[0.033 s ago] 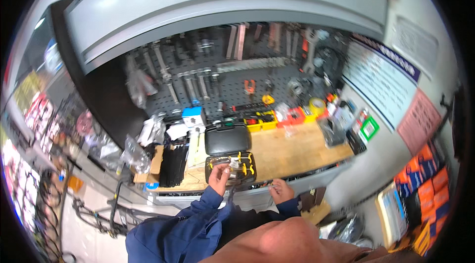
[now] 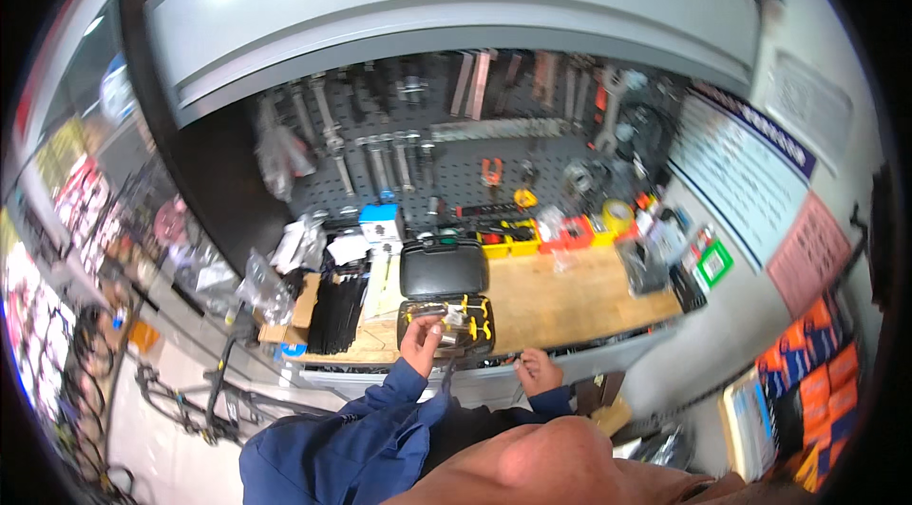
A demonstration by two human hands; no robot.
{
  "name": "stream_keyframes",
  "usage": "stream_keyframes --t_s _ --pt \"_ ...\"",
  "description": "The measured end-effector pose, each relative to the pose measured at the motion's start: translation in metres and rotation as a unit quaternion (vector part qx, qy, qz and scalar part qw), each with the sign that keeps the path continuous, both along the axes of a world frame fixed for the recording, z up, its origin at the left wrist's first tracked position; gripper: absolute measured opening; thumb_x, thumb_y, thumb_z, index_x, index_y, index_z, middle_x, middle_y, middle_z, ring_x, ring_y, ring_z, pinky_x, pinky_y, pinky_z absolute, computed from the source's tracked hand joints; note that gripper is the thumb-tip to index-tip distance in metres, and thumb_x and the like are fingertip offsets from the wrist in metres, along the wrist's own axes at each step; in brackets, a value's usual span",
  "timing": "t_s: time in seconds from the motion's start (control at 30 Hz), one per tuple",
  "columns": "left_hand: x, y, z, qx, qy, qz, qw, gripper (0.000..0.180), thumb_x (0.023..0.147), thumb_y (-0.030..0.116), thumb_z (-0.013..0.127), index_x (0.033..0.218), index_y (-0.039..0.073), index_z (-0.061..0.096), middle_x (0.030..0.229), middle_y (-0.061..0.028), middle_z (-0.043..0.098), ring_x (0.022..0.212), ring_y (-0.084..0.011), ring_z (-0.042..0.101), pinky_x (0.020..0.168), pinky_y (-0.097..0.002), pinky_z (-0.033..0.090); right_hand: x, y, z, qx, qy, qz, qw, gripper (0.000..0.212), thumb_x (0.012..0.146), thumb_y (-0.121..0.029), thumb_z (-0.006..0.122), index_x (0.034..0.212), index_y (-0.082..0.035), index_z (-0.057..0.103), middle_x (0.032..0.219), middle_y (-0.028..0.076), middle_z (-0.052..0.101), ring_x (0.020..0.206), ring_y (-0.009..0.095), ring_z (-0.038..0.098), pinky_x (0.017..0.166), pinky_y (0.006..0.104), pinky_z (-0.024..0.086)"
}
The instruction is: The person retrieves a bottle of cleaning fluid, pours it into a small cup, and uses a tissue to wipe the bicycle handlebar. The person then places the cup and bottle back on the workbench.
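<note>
An open black plastic case lies near the front edge of the wooden workbench, its lid folded back. Yellow-ended pieces sit in its lower half. Over the left front of that half is my left hand, its thumb and fingers closed in a pinch; a small shiny piece shows at the fingertips, too blurred to name. My right hand hovers by the bench's front edge, right of the case, with its fingers curled together. Whatever it may hold is too small to make out.
Black strips and a cardboard box lie left of the case, with a blue and white box behind. Yellow bins line the back below a tool pegboard. A bicycle frame stands at the left.
The whole view has shifted slightly. My right hand has moved a little left and its fingers have turned upward. My left hand stays at the case in its pinch.
</note>
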State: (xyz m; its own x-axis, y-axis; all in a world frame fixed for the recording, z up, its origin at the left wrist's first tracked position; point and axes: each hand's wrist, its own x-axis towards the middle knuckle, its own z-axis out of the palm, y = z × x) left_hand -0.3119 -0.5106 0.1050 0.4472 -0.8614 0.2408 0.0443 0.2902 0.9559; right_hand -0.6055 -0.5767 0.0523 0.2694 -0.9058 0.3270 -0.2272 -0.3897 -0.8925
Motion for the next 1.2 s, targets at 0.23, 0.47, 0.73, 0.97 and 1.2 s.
stream_keyframes --t_s 0.23,0.47,0.73,0.97,1.2 --pt "0.002 0.051 -0.007 -0.024 0.030 0.169 0.985 0.029 0.107 0.018 0.064 0.131 0.002 0.058 0.114 -0.0075 0.069 0.102 -0.0142 0.065 0.090 -0.0298 0.054 0.036 -0.017 0.002 0.044 -0.036 0.128 0.990 0.029 0.096 -0.010 0.073 0.121 0.002 0.066 0.102 0.015 0.078 0.090 0.020 0.077 0.081 0.0330 0.061" --pt "-0.005 0.105 -0.031 -0.044 0.036 0.300 0.952 0.025 0.106 0.019 0.066 0.126 0.004 0.062 0.109 -0.0032 0.068 0.099 -0.0110 0.063 0.085 -0.0285 0.052 0.043 -0.017 0.011 0.016 0.017 0.231 0.973 0.021 0.101 -0.003 0.051 0.112 -0.002 0.069 0.096 0.015 0.077 0.086 0.022 0.078 0.079 0.0343 0.059" --pt "-0.033 0.191 -0.060 0.024 0.072 0.414 0.907 0.033 0.108 0.028 0.063 0.129 0.002 0.059 0.117 -0.0080 0.068 0.106 -0.0159 0.065 0.094 -0.0322 0.054 0.040 -0.001 0.019 0.039 0.061 0.312 0.947 0.030 0.112 -0.015 0.041 0.120 0.000 0.066 0.104 0.012 0.076 0.084 0.018 0.075 0.078 0.0314 0.061" --pt "-0.077 0.228 -0.069 0.077 0.113 0.429 0.893 0.035 0.109 0.029 0.062 0.133 0.004 0.058 0.122 -0.0103 0.069 0.112 -0.0179 0.066 0.097 -0.0334 0.054 0.025 0.018 0.018 0.134 0.068 0.335 0.930 0.031 0.114 -0.021 0.043 0.128 -0.001 0.062 0.107 0.014 0.077 0.081 0.017 0.075 0.076 0.0314 0.060" --pt "-0.091 0.217 -0.070 0.116 0.135 0.336 0.925 0.031 0.108 0.022 0.063 0.132 0.003 0.058 0.122 -0.0094 0.068 0.111 -0.0177 0.066 0.098 -0.0342 0.054 -0.014 0.035 -0.074 0.260 0.033 0.254 0.931 0.029 0.111 -0.024 0.055 0.108 0.000 0.070 0.089 0.009 0.075 0.077 0.016 0.072 0.074 0.0319 0.060"
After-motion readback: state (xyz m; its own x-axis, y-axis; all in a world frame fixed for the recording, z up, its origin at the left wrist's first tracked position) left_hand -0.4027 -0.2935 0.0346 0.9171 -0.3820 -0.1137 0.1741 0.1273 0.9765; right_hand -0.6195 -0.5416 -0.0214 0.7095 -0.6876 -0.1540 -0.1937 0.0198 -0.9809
